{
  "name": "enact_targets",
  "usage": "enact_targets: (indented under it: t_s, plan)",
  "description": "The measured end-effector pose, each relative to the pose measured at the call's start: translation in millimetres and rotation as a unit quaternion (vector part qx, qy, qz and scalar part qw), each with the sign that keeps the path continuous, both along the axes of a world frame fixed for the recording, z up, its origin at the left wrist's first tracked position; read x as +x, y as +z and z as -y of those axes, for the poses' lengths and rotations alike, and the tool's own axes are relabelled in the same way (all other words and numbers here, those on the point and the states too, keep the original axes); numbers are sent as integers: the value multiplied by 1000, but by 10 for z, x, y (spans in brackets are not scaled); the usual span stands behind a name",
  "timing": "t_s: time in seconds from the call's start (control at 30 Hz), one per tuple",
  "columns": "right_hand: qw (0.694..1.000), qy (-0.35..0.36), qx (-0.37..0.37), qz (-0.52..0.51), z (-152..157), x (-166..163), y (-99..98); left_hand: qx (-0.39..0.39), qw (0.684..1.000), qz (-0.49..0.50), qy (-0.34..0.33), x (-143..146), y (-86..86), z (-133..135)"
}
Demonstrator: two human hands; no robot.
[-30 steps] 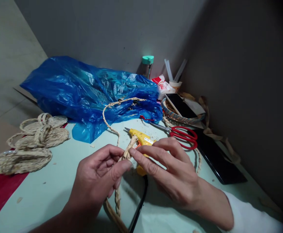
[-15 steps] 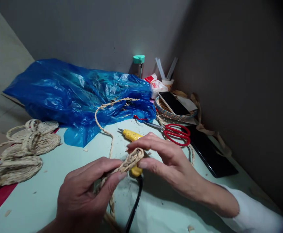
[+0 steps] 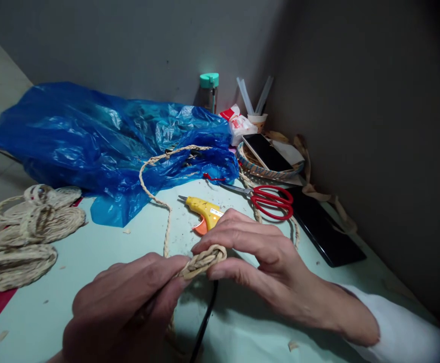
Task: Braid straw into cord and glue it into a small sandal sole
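A braided straw cord (image 3: pixel 204 259), folded back on itself at one end, is held up above the table. Thumb and fingers of my left hand (image 3: pixel 125 302) pinch it from the left side. My right hand (image 3: pixel 261 257) grips the rounded folded end between thumb and fingertips. From the braid a long tail (image 3: pixel 166 229) runs up over the table onto a blue plastic bag (image 3: pixel 129 136). Just behind my hands lies a yellow glue gun (image 3: pixel 202 207) with an orange trigger, partly covered by my right fingers; a black cable (image 3: pixel 206 317) passes beneath.
Red-handled scissors (image 3: pixel 271 201) lie right of the glue gun. Farther right are a black flat device (image 3: pixel 325 232) and a basket (image 3: pixel 242 160) holding a phone (image 3: pixel 267 152). Woven straw sandals (image 3: pixel 53 222) sit at left. A green-lidded bottle (image 3: pixel 209 80) stands by the wall.
Both hands and the braid have come slightly lower in view, and my left hand has turned. More of the glue gun shows, including its orange trigger. The view has shifted a little.
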State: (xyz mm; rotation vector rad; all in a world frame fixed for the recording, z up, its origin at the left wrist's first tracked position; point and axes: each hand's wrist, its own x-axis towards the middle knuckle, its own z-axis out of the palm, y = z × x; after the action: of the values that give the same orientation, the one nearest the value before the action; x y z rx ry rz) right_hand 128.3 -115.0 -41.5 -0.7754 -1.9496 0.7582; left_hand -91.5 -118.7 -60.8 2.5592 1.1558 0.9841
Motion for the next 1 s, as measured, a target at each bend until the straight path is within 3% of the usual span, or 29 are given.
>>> enact_targets:
  t_s: [0.13,0.23,0.3,0.43,0.67,1.0]
  plan:
    - [999,-20,28,-8,46,-41,-43,-16,997,47,66,18,-6,49]
    - [997,-44,47,-33,76,-92,-83,-7,998,34,44,40,15,48]
    - [997,-52,41,-44,80,-111,-97,17,1000,17,17,53,22,19]
    - [998,-57,-3,-30,47,-78,-83,44,994,67,80,88,-24,-31]
    - [996,-9,31,82,-8,37,-29,27,995,66,70,121,-102,12]
    - [994,-48,9,95,4,31,-174,-76,995,61,-16,129,-68,-79]
